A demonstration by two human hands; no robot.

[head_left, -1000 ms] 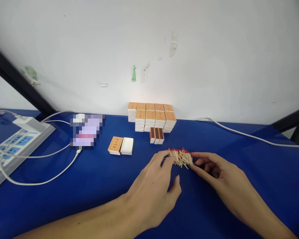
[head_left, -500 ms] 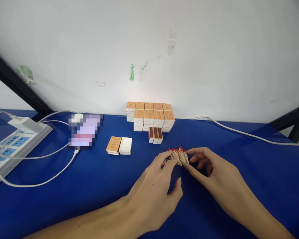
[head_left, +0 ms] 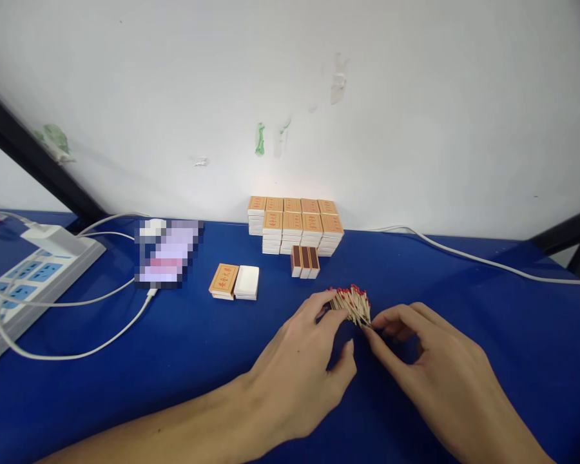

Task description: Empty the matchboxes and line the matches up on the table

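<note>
A loose pile of red-tipped matches [head_left: 352, 303] lies on the blue table, heads pointing away from me. My left hand [head_left: 305, 361] rests at the pile's left side, fingertips touching the matches and thumb held apart, so it is open. At the lower right of the pile, my right hand [head_left: 430, 361] pinches match ends between thumb and forefinger; how many is too small to tell. To the left sit a matchbox cover [head_left: 223, 280] with an orange label and a white matchbox tray [head_left: 246, 282] beside it.
Stacked matchboxes [head_left: 302, 222] stand against the wall, with three matchboxes on edge [head_left: 305, 261] in front. A blurred phone [head_left: 171, 251], a power strip [head_left: 43, 274] and white cables are on the left. Another white cable [head_left: 464, 256] runs along the right rear.
My right hand has shifted slightly right and nearer, its thumb and forefinger closing at the match ends. More of the pile shows. My left hand stays about where it was.
</note>
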